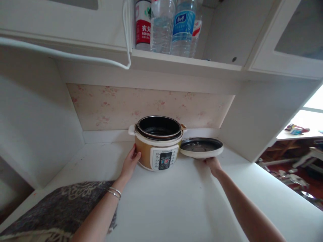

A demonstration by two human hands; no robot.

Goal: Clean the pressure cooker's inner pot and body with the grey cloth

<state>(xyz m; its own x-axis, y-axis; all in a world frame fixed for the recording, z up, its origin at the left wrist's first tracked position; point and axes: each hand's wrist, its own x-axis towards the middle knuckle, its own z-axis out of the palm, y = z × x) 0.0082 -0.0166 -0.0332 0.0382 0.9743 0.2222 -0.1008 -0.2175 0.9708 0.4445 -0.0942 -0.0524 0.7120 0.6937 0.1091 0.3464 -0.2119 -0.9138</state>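
Note:
An electric pressure cooker [144,151], gold and white with a button panel on its front, stands uncovered on the white counter. Inside it sits a dark inner pot [158,126] with its rim showing. My left hand [131,159] is against the cooker's left side, thumb toward the front and fingers curved along the body. To the right, my right hand [212,164] grips the lid [202,148] from below at its front edge. The lid is upside down, its dark inner side facing up, close beside the cooker; its underside and some of my right fingers are hidden.
A dark patterned cloth [75,201] lies at the counter's left front, under my left forearm. Overhead, an open cupboard shelf [186,59] holds several bottles [163,30]. A white cable [83,57] hangs in front of the cupboard at left. Side panels flank the counter [161,208].

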